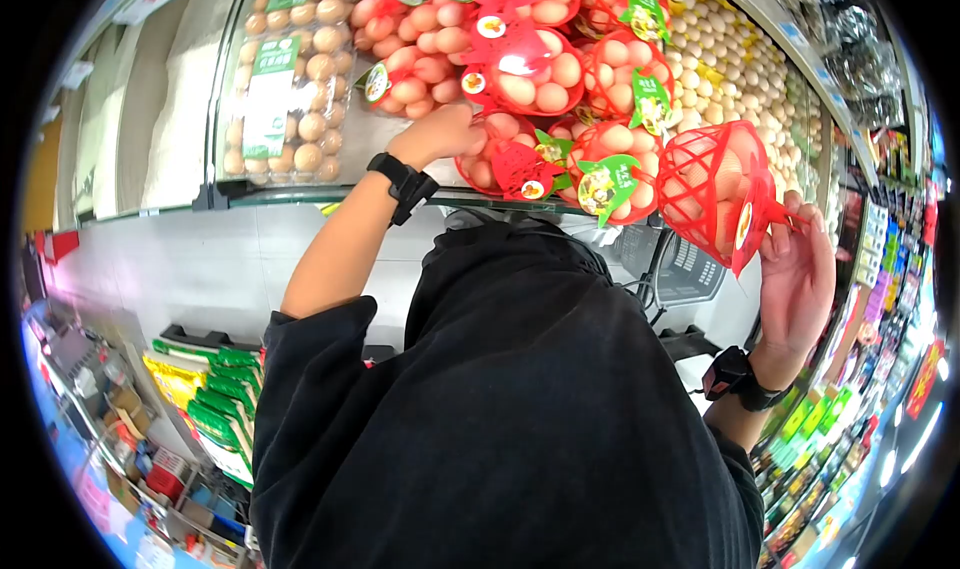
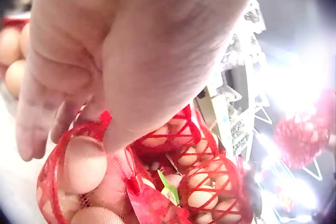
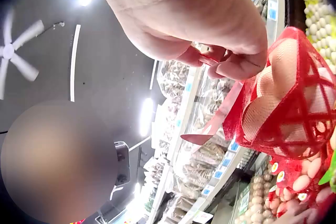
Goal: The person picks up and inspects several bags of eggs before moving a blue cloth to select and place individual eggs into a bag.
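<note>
Because eggs likely crack easily, hold the right bag by its neck, where the right hand pinches. Left hand: grip unclear.

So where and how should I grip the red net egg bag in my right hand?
Probably pinch the red net egg bag by its gathered neck, coming from the right: the net narrows toward your right hand, while the body bulges with eggs.
</note>
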Motion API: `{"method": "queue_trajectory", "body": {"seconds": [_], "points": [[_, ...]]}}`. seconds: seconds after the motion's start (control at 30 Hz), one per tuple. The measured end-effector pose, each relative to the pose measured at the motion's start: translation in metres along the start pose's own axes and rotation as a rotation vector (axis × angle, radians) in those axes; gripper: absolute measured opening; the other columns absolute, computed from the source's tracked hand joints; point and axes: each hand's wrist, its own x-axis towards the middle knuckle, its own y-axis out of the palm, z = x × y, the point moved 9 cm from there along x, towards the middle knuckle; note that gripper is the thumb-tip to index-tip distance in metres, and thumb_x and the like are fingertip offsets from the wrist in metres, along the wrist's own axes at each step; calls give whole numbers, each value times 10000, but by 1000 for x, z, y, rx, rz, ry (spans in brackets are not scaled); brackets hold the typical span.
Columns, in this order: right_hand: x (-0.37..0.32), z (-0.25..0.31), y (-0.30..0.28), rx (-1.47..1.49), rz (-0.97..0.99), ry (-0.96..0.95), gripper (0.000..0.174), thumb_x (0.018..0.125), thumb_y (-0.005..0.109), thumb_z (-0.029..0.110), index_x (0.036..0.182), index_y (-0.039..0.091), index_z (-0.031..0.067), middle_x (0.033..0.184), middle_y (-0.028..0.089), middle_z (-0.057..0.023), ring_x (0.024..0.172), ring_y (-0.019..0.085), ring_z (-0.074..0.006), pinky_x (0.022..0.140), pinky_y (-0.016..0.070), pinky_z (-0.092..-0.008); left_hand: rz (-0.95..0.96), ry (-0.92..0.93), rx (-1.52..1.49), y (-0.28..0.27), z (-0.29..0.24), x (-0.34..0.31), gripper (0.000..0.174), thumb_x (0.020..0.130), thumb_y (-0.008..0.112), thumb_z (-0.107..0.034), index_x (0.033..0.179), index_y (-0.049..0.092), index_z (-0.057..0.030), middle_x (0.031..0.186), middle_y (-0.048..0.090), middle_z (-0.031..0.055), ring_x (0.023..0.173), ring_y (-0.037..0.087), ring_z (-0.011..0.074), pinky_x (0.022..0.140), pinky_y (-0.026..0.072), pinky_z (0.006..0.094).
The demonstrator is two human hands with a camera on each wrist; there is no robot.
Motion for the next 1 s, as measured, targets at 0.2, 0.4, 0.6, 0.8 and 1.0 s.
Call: {"method": "queue_trajectory", "body": {"seconds": [0.2,0.4,0.6,0.8,1.0], "points": [[-35,-5,-64,6,-264,-56,263,1026,440,179,1139,562,-24,1171,563,-85,805,480,-102,714,389,-258,-85,-18,-96,12,39,20,340,873,665,-283,1020,596,16,925,655,143,831,648,241,683,530,353],[-60,-14,-109,53,-336,-88,243,1025,455,190,1103,580,-3,1149,565,-59,843,506,-87,736,409,-251,-42,-177,-383,8,40,5,312,873,647,-265,976,634,29,870,674,148,813,668,252,668,524,339],[-75,-19,-132,51,-455,-98,238,1029,447,189,1106,564,-4,1124,556,-57,798,473,-84,732,404,-256,-587,-39,216,-90,22,-30,389,804,686,-283,1094,604,-37,1044,616,186,929,601,341,783,511,429],[-70,-29,-144,60,-456,-65,223,1030,449,184,1085,558,-3,1111,548,-53,789,465,-82,724,401,-243,-612,16,559,-97,18,-22,696,651,773,-358,1258,521,-127,1255,482,153,1108,468,385,940,436,499],[-59,-30,-148,47,-444,-77,231,1029,457,197,1088,559,-2,1128,549,-54,794,471,-77,728,407,-246,-373,-132,863,-90,27,2,847,603,792,-470,1335,490,-169,1329,451,119,1296,403,353,1019,370,585]]}}
